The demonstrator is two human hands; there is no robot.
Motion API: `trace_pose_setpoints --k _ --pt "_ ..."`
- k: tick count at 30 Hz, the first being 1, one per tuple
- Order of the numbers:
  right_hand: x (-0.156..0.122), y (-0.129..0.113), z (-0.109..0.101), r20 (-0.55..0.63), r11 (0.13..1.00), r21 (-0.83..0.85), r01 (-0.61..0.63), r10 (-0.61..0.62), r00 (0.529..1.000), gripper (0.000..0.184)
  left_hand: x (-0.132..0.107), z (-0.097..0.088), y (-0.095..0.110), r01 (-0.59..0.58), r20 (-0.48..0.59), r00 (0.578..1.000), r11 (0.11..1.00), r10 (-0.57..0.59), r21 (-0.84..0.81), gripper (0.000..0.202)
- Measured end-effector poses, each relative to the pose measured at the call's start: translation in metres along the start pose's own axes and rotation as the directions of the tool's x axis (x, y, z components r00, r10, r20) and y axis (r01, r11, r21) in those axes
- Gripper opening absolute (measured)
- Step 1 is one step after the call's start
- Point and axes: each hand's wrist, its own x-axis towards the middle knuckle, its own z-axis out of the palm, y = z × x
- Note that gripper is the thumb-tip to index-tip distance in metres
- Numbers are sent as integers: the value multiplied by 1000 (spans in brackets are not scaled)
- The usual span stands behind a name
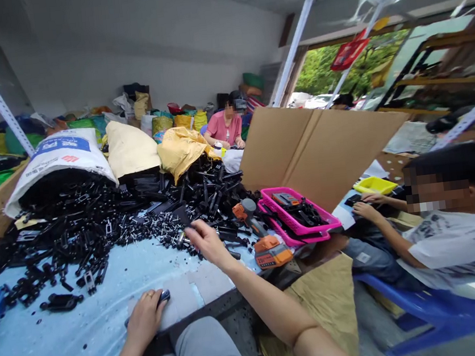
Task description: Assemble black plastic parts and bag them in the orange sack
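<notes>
My left hand rests at the table's front edge, its fingers curled round a small dark part with a smooth rounded end; a ring shows on one finger. My right hand reaches over the front of a heap of small screws, fingers bent together. A shiny metal piece and a flat black piece show at its fingertips; which of them it grips I cannot tell. Right of that hand an orange-and-grey cordless driver stands on its battery.
Black parts spill from a white sack across the blue tabletop. Pink baskets and a tall cardboard sheet stand at the right. One co-worker sits right on a blue chair, another behind the table.
</notes>
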Motion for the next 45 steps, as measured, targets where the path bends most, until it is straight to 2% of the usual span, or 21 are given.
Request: trace_pose_setpoints --k 1,2,4,5,7,8,9,13,17,19,23,28,32,35,41,45 --pt "-5 2 5 153 992 -121 44 -25 988 37 1 -2 1 5 21 1000 1000 -6 16 33" --pt "-11 6 10 312 964 -239 118 -39 949 36 2 -5 2 15 43 999 999 -16 35 32" --pt "-26 19 21 579 875 -380 300 -28 815 34 4 -11 3 36 83 996 996 -42 75 29" --pt "-33 29 25 674 836 -402 374 -7 739 33 5 -14 3 48 89 994 995 -55 87 29" --pt "-46 49 32 787 783 -417 461 56 615 32 7 -20 2 51 105 993 995 -59 84 28" --pt "-50 60 35 808 764 -432 478 92 583 32 8 -22 1 47 115 992 996 -55 74 28" --pt "-54 69 38 810 747 -457 484 125 573 32 9 -24 1 40 125 991 997 -47 63 29" --pt "-58 94 52 786 709 -518 478 175 593 36 12 -29 2 10 163 986 1000 -14 23 31" --pt "-54 99 63 806 716 -491 496 157 571 39 16 -35 9 61 199 978 998 -61 10 34" --pt "-52 98 65 795 712 -499 495 149 587 40 17 -39 12 103 215 971 994 -107 27 40" --pt "-49 89 63 755 664 -550 507 135 641 41 21 -47 13 119 251 960 992 -124 34 71" --pt "-38 68 57 752 605 -570 556 111 650 36 27 -52 7 134 220 969 988 -116 -71 83" --pt "-28 53 52 791 591 -549 592 137 597 36 27 -56 8 141 215 970 983 -114 -115 82" --pt "-27 52 50 806 584 -541 605 154 572 35 26 -57 11 115 217 972 988 -91 -100 81" --pt "-33 55 47 800 550 -548 630 126 586 35 23 -47 14 83 169 983 995 -72 -56 76" --pt "-38 51 45 801 503 -539 676 56 596 35 17 -36 12 31 72 997 998 -27 -62 67"
